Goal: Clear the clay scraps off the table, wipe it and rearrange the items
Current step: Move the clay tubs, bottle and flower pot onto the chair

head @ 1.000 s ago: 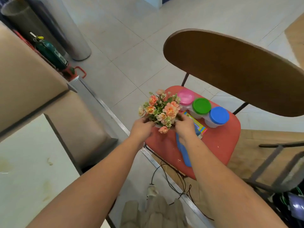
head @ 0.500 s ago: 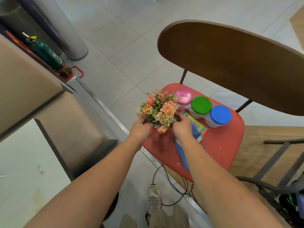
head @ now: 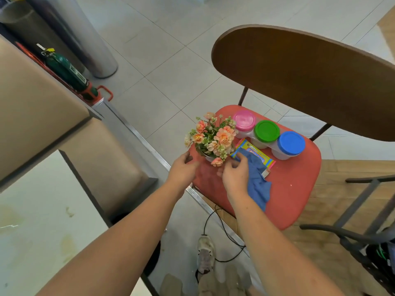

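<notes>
A small pot of orange and peach artificial flowers (head: 211,139) stands on the red chair seat (head: 295,189), at its left front corner. My left hand (head: 182,167) hovers just left of the pot, fingers apart, holding nothing. My right hand (head: 235,178) is just in front of the pot with loose fingers, next to a blue cloth (head: 259,182) that lies over a colourful packet (head: 264,160). Three clay tubs stand in a row behind: pink lid (head: 244,120), green lid (head: 267,131), blue lid (head: 291,143). The white table (head: 32,231) at lower left shows faint stains.
The chair's brown backrest (head: 299,77) overhangs the seat. A green canister (head: 66,71) and a metal column (head: 89,39) stand at upper left. A black cable (head: 213,231) and my shoe (head: 205,253) are on the floor below. A dark chair frame (head: 363,199) is at right.
Both hands held the flower pot a moment ago. They have let go and drawn back a little, and the pot now stands alone on the seat.
</notes>
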`<state>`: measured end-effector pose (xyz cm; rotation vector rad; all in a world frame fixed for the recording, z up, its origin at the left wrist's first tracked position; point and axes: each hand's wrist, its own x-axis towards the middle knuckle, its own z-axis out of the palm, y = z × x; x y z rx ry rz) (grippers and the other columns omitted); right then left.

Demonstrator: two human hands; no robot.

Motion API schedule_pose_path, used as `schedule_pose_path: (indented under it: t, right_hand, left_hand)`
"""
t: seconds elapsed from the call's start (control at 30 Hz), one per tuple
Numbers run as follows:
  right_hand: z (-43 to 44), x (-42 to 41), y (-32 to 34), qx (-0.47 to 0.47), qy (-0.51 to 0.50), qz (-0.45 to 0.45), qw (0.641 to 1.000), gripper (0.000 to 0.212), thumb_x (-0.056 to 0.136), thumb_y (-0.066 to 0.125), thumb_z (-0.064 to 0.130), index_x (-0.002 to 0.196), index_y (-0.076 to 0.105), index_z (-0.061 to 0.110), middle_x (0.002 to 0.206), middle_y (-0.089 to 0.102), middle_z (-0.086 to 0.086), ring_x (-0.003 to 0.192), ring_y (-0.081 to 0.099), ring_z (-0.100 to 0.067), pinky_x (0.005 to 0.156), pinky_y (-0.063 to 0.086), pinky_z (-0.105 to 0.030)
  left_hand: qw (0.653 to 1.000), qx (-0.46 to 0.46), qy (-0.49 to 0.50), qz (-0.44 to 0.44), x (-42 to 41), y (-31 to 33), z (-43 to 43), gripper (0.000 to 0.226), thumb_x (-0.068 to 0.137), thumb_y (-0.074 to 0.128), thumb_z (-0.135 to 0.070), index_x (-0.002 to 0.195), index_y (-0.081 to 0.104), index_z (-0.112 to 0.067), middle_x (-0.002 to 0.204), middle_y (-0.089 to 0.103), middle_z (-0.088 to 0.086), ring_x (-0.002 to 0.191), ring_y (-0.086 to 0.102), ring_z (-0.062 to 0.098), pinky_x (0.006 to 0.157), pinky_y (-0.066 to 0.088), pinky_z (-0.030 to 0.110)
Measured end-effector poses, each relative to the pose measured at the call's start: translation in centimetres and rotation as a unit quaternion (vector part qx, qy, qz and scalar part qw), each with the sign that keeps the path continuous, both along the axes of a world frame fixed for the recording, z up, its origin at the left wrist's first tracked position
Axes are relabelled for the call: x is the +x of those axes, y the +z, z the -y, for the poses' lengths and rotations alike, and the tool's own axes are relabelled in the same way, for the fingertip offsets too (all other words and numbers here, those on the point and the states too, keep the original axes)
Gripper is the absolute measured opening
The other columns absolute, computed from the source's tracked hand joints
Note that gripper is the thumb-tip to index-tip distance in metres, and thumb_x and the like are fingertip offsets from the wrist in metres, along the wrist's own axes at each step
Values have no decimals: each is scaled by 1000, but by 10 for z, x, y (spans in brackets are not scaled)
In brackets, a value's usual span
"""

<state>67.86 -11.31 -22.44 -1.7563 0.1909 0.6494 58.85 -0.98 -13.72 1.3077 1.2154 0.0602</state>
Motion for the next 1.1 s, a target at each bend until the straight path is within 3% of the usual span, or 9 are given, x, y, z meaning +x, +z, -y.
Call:
schedule_pose_path:
  t: [0.1,0.2,0.27,0.33,0.43,0.53,0.7,1.1]
  right_hand:
    - [-1,-26,-10,-14,-19,42,999,40,68,51,42,98,46,67,102,67,6,88,72,-33,81,59,-56]
    - [-7,-48,3,-43,-17,95,994,33,67,51,39,94,49,57,99,63,2,86,69,-31,81,58,-53]
    - [-12,-70,44,-40,-1,92,995,21,76,56,24,91,54,38,99,61,-6,78,64,-19,83,55,-36]
    - [-16,-92,71,-41,39,116,992,22,85,57,1,92,58,21,103,56,-7,74,54,-3,72,41,-8]
    - [-24,-133,98,-32,90,153,984,22,87,55,-4,99,59,15,103,52,-1,76,53,-2,67,36,-3]
    - [-38,-191,124,15,161,171,972,24,91,56,-1,103,58,20,105,51,5,79,55,-3,67,39,-3]
    - [-60,-293,151,58,256,222,939,26,92,59,4,112,63,21,112,52,6,95,58,-9,74,44,-11]
    - [-98,-570,201,122,404,280,862,29,94,58,10,118,62,26,120,47,12,117,51,-12,94,49,-32]
  left_hand:
    - [1000,14,-3,-13,-26,0,-11,71,91,68,-22,156,40,-17,148,53,-2,111,61,13,101,55,42]
    - [999,47,-1,-15,-52,5,-22,71,96,67,-20,159,34,-20,151,50,-4,120,59,15,102,54,42]
    - [994,102,-13,-21,-73,13,-26,68,97,65,-20,158,36,-24,152,50,-7,113,62,8,103,53,40]
    - [985,170,-28,-32,-98,25,-25,64,98,63,-22,157,37,-27,151,49,-12,116,59,7,99,53,33]
    - [968,246,-18,-38,-150,51,-22,62,99,64,-31,155,38,-34,147,48,-16,117,55,1,94,51,26]
    - [956,288,15,-47,-224,77,-19,62,97,67,-36,153,40,-38,132,50,-16,105,55,-6,85,46,19]
    - [943,324,66,-32,-357,106,-17,64,95,71,-26,152,43,-36,142,45,-20,120,53,-2,88,46,14]
    - [912,370,165,-56,-658,155,0,66,92,75,-34,150,42,-40,145,44,-17,122,53,1,95,51,23]
